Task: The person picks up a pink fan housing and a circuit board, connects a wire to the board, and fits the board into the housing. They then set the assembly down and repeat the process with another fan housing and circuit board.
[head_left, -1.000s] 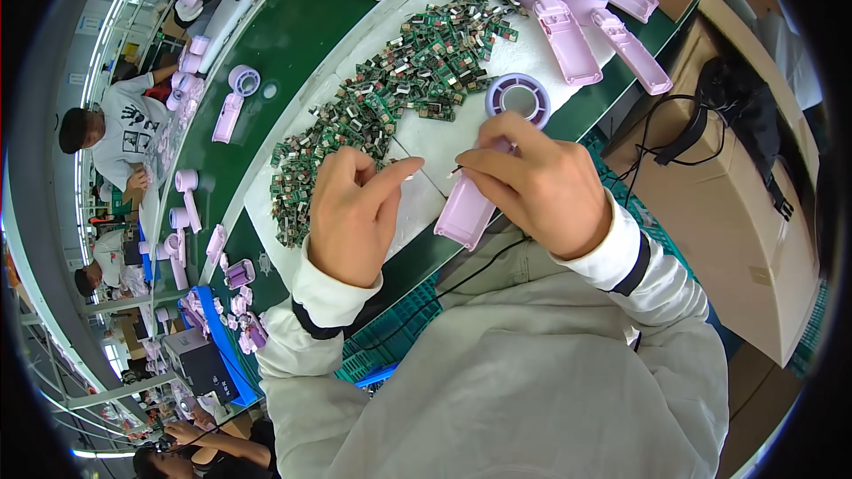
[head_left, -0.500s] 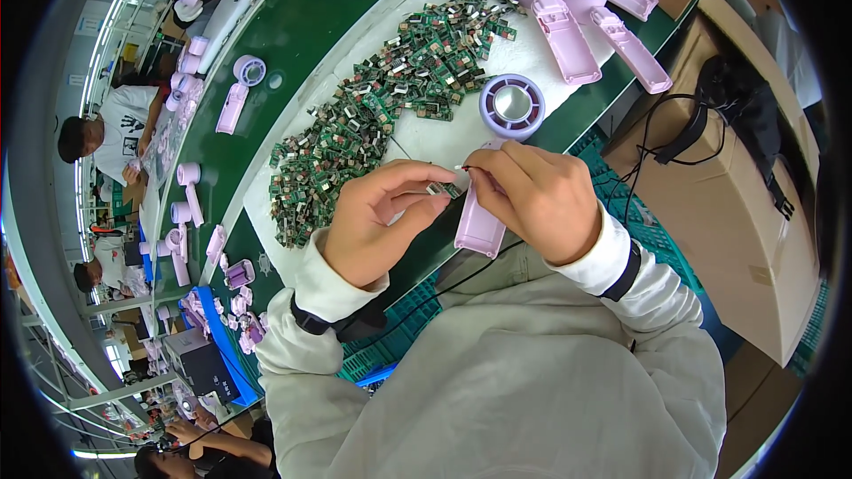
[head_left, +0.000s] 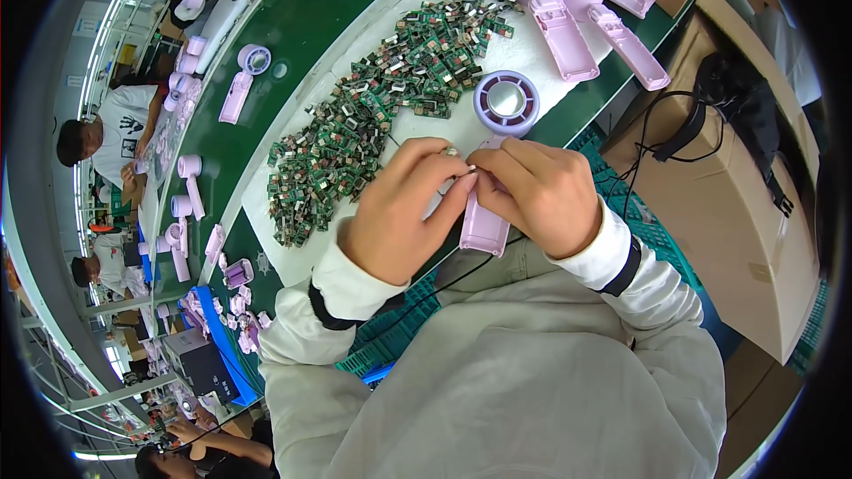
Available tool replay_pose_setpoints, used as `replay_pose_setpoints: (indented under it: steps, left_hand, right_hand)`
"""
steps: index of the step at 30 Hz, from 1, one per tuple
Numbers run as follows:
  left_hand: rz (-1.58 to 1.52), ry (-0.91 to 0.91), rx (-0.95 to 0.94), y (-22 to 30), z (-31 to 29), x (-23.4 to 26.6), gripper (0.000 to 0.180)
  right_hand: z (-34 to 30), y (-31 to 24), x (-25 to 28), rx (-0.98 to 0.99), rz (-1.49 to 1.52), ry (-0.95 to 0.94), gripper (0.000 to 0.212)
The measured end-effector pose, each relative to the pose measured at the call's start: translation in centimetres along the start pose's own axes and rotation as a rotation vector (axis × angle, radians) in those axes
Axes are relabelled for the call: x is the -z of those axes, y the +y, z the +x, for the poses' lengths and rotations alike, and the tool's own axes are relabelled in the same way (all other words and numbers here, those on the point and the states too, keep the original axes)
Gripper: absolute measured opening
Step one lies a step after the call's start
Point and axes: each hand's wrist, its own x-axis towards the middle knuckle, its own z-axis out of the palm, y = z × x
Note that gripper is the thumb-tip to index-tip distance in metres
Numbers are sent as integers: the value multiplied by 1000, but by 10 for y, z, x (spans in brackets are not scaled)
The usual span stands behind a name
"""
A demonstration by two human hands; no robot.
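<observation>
From where I stand, a green work table [head_left: 311, 44] curves across the upper left and centre of the frame. A tall cardboard box [head_left: 710, 222] fills the right side. A white sheet [head_left: 522, 46] lies on the table, upper centre, bearing a long heap of small green circuit boards [head_left: 355, 120]. Just below centre, a pink housing [head_left: 485, 223] with a round lilac head [head_left: 506, 99] points its open handle toward the person. The right hand [head_left: 550, 200] is closed over that handle. The left hand [head_left: 399, 204], fingers drawn narrow, meets it, pinching a small pale part [head_left: 451, 152], mostly hidden, too small to identify.
</observation>
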Motion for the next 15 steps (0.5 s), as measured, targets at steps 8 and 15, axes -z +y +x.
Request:
replay_pose_setpoints:
  steps: [8, 15]
  left_hand:
    - [-143, -136, 162, -7, -2, 8, 10]
    - [-342, -201, 282, -14, -2, 2, 11]
  right_hand:
    - [-1, 4, -2, -32, 124, 65, 15]
    - [-3, 6, 0, 40, 144, 50, 16]
